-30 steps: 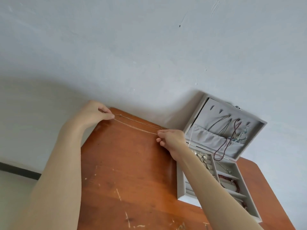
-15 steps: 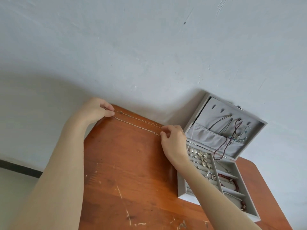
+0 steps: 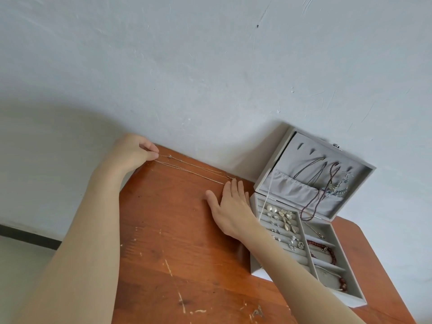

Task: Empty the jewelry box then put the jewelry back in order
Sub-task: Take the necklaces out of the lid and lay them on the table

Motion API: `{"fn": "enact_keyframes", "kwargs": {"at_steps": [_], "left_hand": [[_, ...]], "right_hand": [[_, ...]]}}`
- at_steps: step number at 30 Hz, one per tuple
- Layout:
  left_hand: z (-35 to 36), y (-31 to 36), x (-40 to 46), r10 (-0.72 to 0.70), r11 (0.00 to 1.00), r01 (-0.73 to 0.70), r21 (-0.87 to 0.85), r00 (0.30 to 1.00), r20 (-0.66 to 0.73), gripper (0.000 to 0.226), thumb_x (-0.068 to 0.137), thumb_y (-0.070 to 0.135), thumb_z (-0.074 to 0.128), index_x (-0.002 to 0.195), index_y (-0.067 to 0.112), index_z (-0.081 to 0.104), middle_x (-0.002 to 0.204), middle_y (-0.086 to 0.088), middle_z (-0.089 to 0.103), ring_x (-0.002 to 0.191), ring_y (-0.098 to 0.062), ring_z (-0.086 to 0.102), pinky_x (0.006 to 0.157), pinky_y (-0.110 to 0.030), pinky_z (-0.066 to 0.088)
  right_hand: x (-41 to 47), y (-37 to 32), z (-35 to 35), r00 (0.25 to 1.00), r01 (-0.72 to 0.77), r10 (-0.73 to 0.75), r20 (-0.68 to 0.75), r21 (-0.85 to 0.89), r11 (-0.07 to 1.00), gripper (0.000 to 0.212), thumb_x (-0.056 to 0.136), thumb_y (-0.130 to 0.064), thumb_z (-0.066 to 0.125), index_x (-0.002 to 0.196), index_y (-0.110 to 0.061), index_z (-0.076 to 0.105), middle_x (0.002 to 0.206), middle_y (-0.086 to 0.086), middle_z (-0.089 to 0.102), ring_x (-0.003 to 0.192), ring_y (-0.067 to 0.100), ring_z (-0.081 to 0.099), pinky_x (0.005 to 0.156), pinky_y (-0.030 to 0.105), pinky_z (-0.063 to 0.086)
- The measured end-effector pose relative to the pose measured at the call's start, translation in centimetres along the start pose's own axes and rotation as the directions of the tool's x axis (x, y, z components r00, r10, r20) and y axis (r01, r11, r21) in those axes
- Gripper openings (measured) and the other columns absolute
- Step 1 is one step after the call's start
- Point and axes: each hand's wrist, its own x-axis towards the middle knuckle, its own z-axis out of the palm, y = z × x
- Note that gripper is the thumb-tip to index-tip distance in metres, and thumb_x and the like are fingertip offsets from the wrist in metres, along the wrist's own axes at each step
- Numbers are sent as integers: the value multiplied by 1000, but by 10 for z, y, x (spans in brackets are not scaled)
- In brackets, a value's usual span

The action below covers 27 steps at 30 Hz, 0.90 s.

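A thin silver chain necklace (image 3: 194, 170) lies stretched along the far edge of the wooden table (image 3: 168, 242). My left hand (image 3: 133, 153) pinches its left end at the table's far corner. My right hand (image 3: 230, 204) lies flat with straight fingers, fingertips pressing the chain's right end. Just right of that hand stands the grey jewelry box (image 3: 257, 270), lid up. Its lid (image 3: 304, 160) holds several hanging necklaces, among them a dark beaded one (image 3: 320, 197). The tray holds earrings (image 3: 285, 218) and red bead bracelets (image 3: 327, 251). My right forearm covers the box's near left corner.
A pale plastered wall (image 3: 210, 66) rises directly behind the table and box. The table's left edge drops to a floor with a dark strip (image 3: 28, 237). Scratches mark the wood near me.
My right hand has let go of its pinch on the chain and flattened onto the table, fingers now straight. The chain has come down onto the wood. My left hand stays put.
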Motion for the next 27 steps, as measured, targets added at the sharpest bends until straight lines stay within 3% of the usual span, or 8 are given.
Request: {"fn": "enact_keyframes", "kwargs": {"at_steps": [5,10,13,16,18,21,24,27], "left_hand": [[1,1,-1,3,1000,-2,20,999,-37,6,80,12,69,86,13,69,83,-1,60,81,-15,53,71,-24,37],[-3,4,-6,-19,997,13,71,996,86,13,75,19,75,85,15,68,81,5,56,86,-16,52,76,-28,37],[-1,8,-9,-4,995,4,99,1000,2,7,78,14,71,85,13,67,88,-3,58,82,-18,52,74,-29,38],[9,24,-15,161,971,-133,199,978,-132,4,82,18,65,86,16,66,86,-1,56,82,-18,50,75,-27,37],[21,41,-20,277,942,-241,234,951,-136,6,85,19,60,86,18,66,87,0,56,80,-18,50,75,-28,39],[38,62,-28,423,886,-395,241,903,-73,8,87,18,56,85,20,63,86,4,56,74,-14,50,73,-30,42],[54,82,-40,555,806,-534,256,832,-8,9,89,19,55,90,18,63,86,5,56,71,-13,50,69,-29,43],[70,99,-54,654,722,-639,266,756,41,10,90,17,54,96,17,63,85,9,54,70,-12,51,66,-27,44]], "right_hand": [[2,-1,-1,1000,-17,17,5,24,1000,74,96,-52,15,147,-1,0,157,12,-6,144,22,-13,118,36,-7],[2,0,0,1000,-9,10,-13,49,999,72,97,-50,19,147,-1,0,157,12,-7,144,22,-13,117,36,-7],[1,0,-2,998,12,-4,-62,125,992,67,98,-44,24,148,-3,3,157,10,-7,144,22,-13,117,36,-6],[-6,-2,-8,991,77,-51,-123,221,972,59,100,-33,27,148,-6,5,158,8,-6,145,22,-10,116,32,-4],[-13,-1,-14,975,154,-108,-196,232,960,53,100,-24,31,148,-9,12,158,6,0,145,21,-3,115,29,3],[-23,7,-27,919,246,-142,-369,252,936,43,96,-10,41,139,-8,37,151,8,29,140,21,26,110,22,21],[-34,27,-46,849,298,-80,-522,348,889,32,93,-5,46,123,-7,55,125,6,56,111,17,55,94,21,40],[-43,54,-66,808,288,-6,-589,387,876,26,92,-8,48,116,-9,59,113,3,61,87,6,54,79,15,41]]}}
